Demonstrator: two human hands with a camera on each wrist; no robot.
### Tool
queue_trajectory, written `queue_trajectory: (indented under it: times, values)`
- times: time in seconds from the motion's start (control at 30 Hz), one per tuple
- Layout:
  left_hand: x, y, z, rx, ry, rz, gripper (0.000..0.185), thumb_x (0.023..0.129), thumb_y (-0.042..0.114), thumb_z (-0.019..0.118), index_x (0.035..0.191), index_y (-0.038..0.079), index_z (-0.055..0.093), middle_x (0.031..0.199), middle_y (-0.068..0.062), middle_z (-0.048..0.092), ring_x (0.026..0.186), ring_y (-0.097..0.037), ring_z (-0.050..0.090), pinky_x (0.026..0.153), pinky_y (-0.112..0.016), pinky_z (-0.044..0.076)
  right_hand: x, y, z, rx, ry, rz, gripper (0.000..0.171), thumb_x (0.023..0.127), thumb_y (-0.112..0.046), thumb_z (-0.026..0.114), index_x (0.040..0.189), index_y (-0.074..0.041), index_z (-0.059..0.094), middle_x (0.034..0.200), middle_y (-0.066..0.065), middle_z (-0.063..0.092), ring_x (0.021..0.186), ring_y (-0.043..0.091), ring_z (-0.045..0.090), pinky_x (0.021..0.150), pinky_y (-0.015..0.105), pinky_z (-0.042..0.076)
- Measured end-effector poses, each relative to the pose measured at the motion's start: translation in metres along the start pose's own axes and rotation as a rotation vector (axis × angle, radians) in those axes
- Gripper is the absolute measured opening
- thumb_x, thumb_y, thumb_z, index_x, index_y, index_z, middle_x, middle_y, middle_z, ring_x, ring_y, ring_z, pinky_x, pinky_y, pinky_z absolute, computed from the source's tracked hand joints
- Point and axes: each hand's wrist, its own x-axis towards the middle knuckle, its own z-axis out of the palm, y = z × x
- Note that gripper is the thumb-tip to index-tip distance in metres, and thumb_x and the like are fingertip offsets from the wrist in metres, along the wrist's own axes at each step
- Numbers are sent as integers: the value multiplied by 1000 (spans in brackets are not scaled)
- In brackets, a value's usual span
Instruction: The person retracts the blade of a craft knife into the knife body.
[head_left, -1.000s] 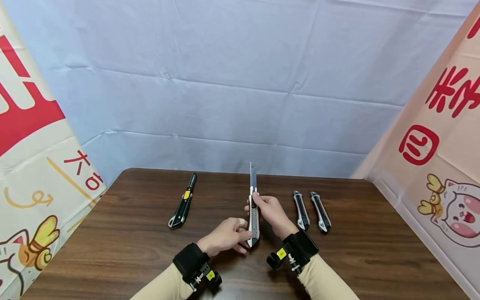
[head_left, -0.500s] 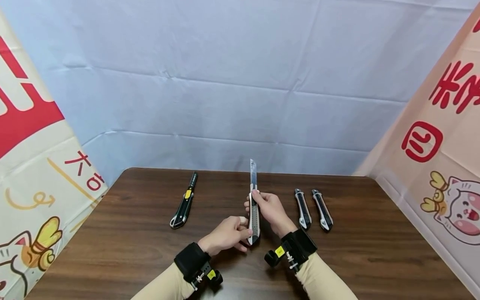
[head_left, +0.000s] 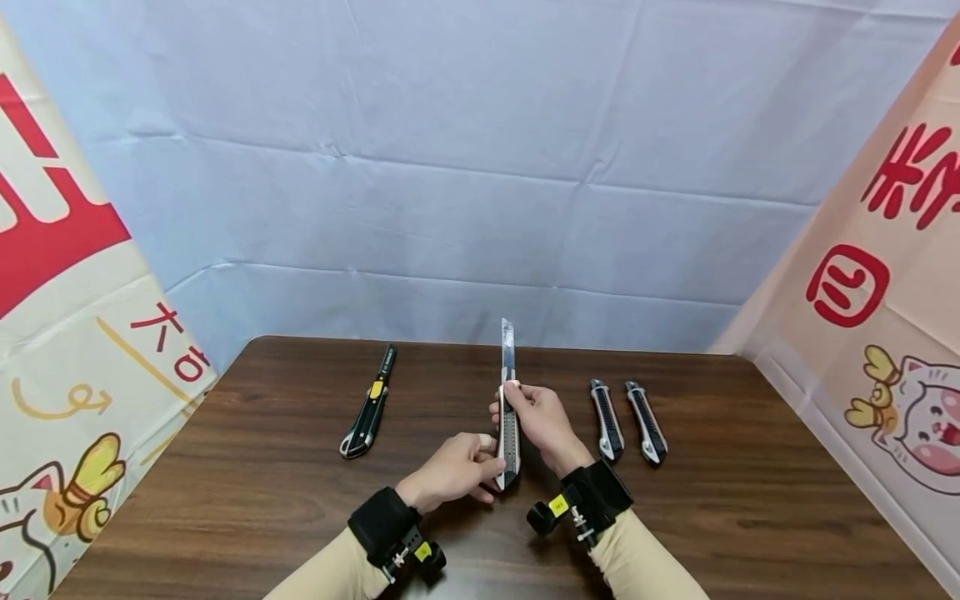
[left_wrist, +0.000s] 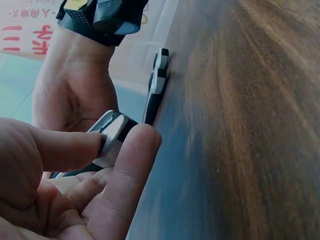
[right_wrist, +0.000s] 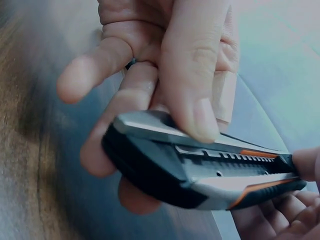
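Observation:
A silver-and-black utility knife (head_left: 509, 442) points away from me in the head view, its long blade (head_left: 508, 346) extended. My right hand (head_left: 546, 425) grips the front of its handle, with the thumb on the black slider. At the butt end, my left hand (head_left: 453, 475) pinches the handle. The right wrist view shows orange trim and a toothed slot on the knife (right_wrist: 215, 172), with the left thumb (right_wrist: 192, 100) against its side. In the left wrist view, the left thumb and fingers surround the silver butt end (left_wrist: 114, 137); most of the handle is hidden.
On the brown wooden table (head_left: 255, 500) lies a black utility knife (head_left: 366, 417) with a yellow slider, to the left. Two silver-and-black utility knives, an inner one (head_left: 607, 421) and an outer one (head_left: 646, 423), lie side by side at the right. A pale cloth (head_left: 450, 208) hangs behind.
The knife has turned slightly, so the flat face of its blade shows more than a second ago. Both hands keep their hold, almost still.

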Motion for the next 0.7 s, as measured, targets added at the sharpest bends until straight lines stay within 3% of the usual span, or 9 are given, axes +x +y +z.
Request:
queue_trajectory:
  times: [0.3,0.7]
  values:
    - [0,1,1,7,11,3,26,99,8,53,121,-3,60,95,-16,72,75,-19,67,64,-31,61,-1,0,-1,9,-6,-5,35,103,-26,49,117,4,63,94,11,73,80,14,69,81,30,57]
    - [-1,0,-1,18,7,17,29,100,9,53,126,-2,59,98,-15,73,76,-16,67,65,-31,61,-8,-4,-2,4,-48,-23,37,104,-23,48,124,6,57,108,22,70,88,16,70,84,33,57]
